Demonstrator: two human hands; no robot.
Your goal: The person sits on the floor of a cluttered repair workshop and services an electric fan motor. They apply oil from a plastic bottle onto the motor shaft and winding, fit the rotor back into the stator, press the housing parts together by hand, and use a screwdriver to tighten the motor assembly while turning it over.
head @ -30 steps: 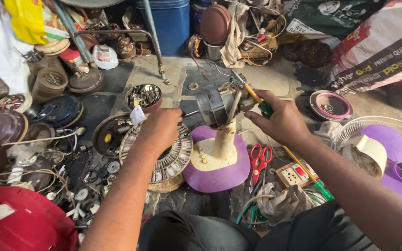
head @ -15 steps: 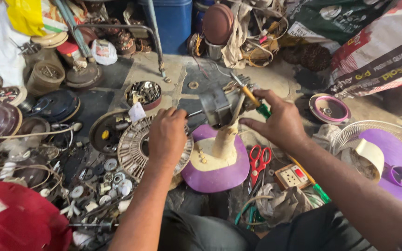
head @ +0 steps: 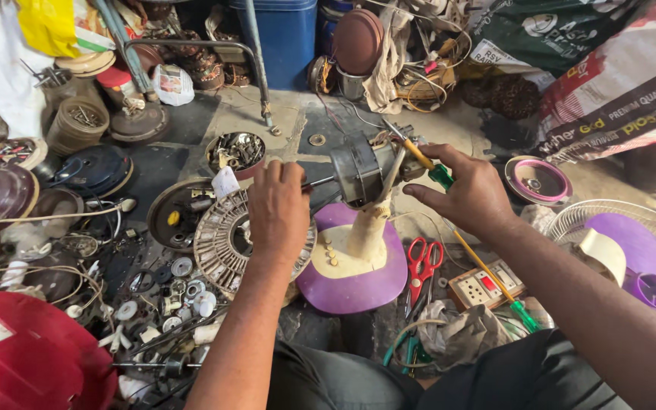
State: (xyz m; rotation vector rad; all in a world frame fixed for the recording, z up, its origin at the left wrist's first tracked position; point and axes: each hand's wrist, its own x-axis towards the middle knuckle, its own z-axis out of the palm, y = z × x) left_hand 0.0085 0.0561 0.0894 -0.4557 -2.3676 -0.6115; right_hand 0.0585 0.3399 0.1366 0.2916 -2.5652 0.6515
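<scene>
Fan motor (head: pixel 360 168) on its purple stand now has its shaft pinched by the left hand (head: pixel 276 209), which has moved up from the base, while the right hand (head: pixel 471 191) stays clamped on the green-handled screwdriver (head: pixel 428 164).

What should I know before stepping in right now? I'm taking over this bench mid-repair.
Left hand: grip closed on the thin metal shaft sticking out of the grey fan motor.
Right hand: holds a green-handled screwdriver, tip at the motor's rear.
The motor sits atop a cream stand on a purple round base. Red-handled scissors lie beside the base.
Done: motor bare, with no blade or guard on it.
Left: whatever the screwdriver is working on; I cannot tell if screws are out.
</scene>
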